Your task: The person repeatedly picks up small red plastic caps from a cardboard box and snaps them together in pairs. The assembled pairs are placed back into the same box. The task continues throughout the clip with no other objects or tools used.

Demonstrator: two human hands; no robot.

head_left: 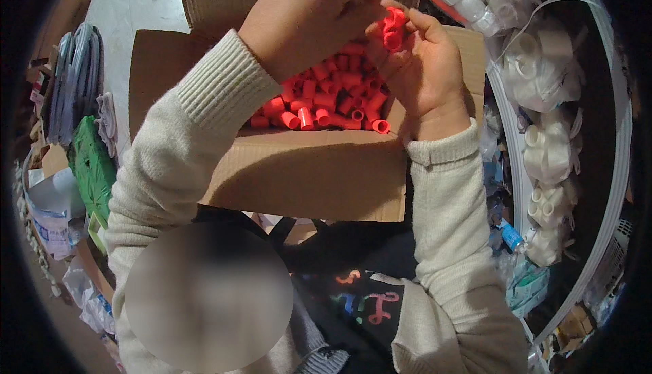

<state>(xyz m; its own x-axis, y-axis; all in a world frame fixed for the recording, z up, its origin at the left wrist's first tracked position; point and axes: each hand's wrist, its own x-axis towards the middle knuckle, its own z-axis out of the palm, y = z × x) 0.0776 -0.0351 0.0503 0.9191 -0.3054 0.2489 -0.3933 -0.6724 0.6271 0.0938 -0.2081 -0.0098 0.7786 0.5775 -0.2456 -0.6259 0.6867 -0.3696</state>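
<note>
My right hand [429,68] is raised over the right side of an open cardboard box [319,170]. Between its thumb and fingers it holds a small cluster of short red plastic pipe fittings [394,29]. My left hand [316,17] reaches across from the left, above the box, its fingers curled close to that cluster. The back of the hand hides the left fingertips, so what they grip does not show. Below both hands, many loose red pipe fittings [319,99] lie jumbled in the box, some on end, some on their sides.
The box flaps [156,68] stand spread outward. On the right, clear bags of white pipe fittings [543,68] are stacked beside long white strips [621,116]. Over on the left are a green plastic bag [92,167] and a bundle of grey-blue folded material [73,82].
</note>
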